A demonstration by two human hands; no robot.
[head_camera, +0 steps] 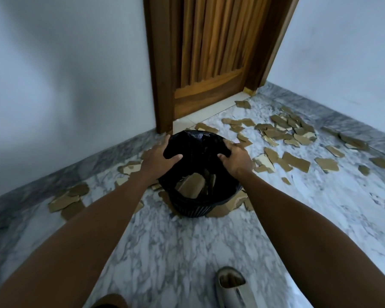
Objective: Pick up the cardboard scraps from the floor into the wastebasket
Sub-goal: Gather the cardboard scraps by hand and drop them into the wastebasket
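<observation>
On marble floor [187, 252] before wooden door [209, 63]: wastebasket [193, 207], rim gripped by left hand [159, 155] at 10 o'clock, right hand [237, 156] at 2 o'clock. Cardboard scraps [296, 161] strewn around, some inside.

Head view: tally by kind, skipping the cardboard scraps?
Hands: 2, left and right, both gripping the rim
Wastebasket: 1
Wooden door: 1
Sandal: 1
Total: 5
</observation>
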